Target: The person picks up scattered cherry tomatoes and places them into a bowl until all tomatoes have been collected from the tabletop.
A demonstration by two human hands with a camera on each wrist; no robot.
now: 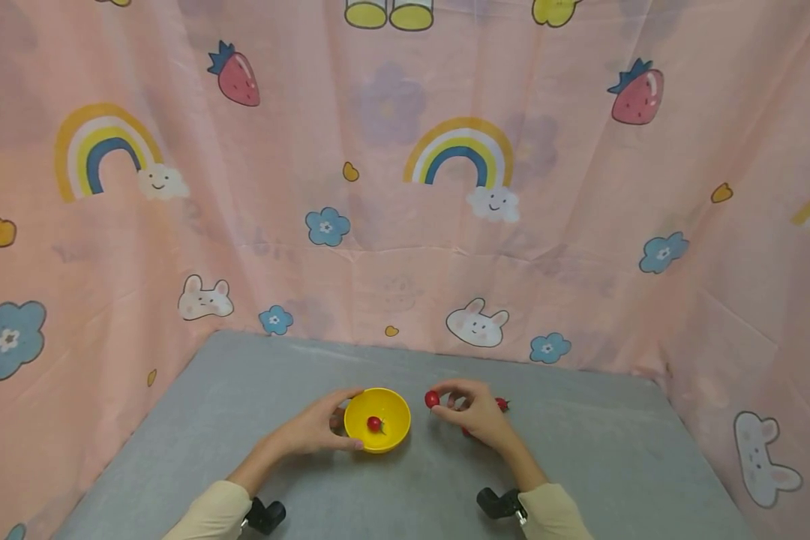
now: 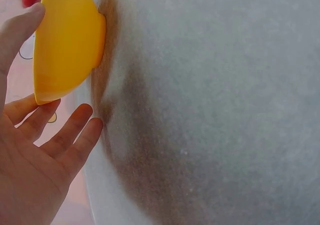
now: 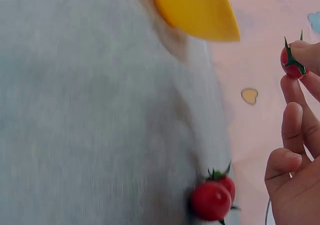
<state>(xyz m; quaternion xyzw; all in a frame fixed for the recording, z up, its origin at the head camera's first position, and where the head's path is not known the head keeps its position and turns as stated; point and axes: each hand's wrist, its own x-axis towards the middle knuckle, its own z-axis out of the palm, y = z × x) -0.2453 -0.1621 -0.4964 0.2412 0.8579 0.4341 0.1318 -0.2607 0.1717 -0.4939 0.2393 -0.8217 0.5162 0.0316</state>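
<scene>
A yellow bowl (image 1: 394, 409) stands on the grey tabletop, with one red cherry tomato (image 1: 374, 424) inside it. My left hand (image 1: 310, 427) holds the bowl from its left side, thumb on the near rim and fingers at the far side. To the right of the bowl, my right hand (image 1: 478, 414) pinches another cherry tomato (image 3: 289, 64) between thumb and fingertips, raised above the table. Its green stem leaves show in the right wrist view. Below that hand lie more cherry tomatoes (image 3: 210, 201), partly hidden behind it in the head view.
The grey tabletop (image 1: 405, 495) stretches out around both hands. A pink curtain (image 1: 378, 285) printed with rainbows, rabbits and flowers hangs along its back and sides. Each wrist carries a black camera mount (image 1: 498, 503) below a beige sleeve (image 1: 555, 517).
</scene>
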